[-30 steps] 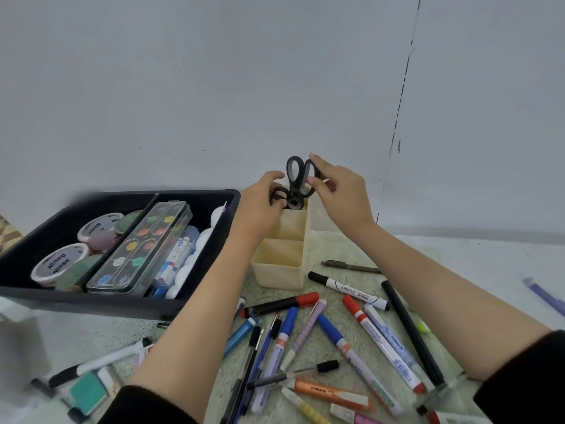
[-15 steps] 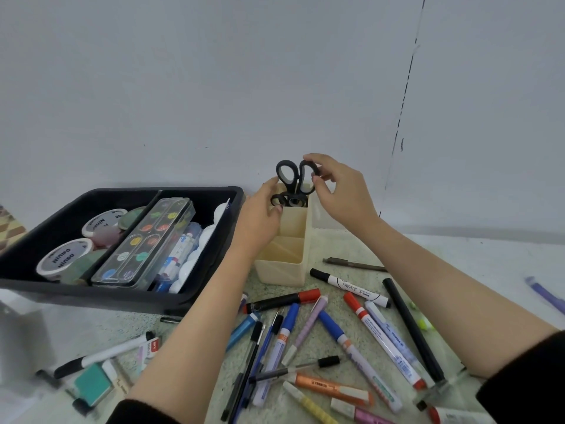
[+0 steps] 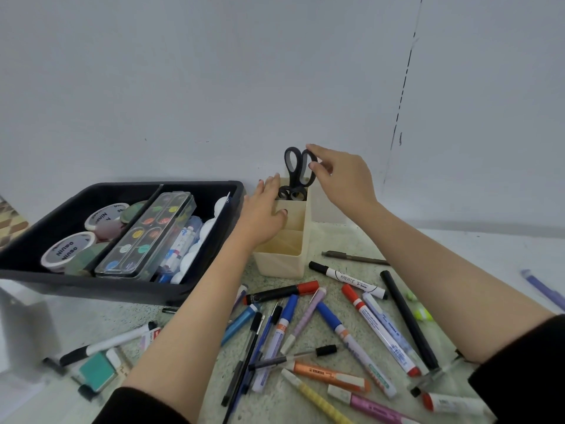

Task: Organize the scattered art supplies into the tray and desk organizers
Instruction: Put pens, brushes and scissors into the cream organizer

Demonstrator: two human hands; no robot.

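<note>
A cream desk organizer (image 3: 282,266) stands on the table right of the black tray (image 3: 91,290). Large black scissors (image 3: 296,169) stand blades-down in its back compartment, with the handles of a smaller black pair (image 3: 290,194) below them. My right hand (image 3: 342,182) pinches the right handle loop of the large scissors. Against the organizer's left wall lies my left hand (image 3: 264,209), fingers straight and thumb over the rim. Several markers and pens (image 3: 348,280) lie scattered in front.
The tray holds tape rolls (image 3: 68,250), a clear watercolour palette (image 3: 146,237) and tubes. A teal eraser (image 3: 97,371) and a black-and-white marker (image 3: 107,344) lie at the front left. A purple pen (image 3: 544,289) lies far right. The wall is close behind.
The large scissors have gone down into the organizer's back compartment under my right hand. My left hand let go of the small scissors' handles and dropped to the organizer's side wall.
</note>
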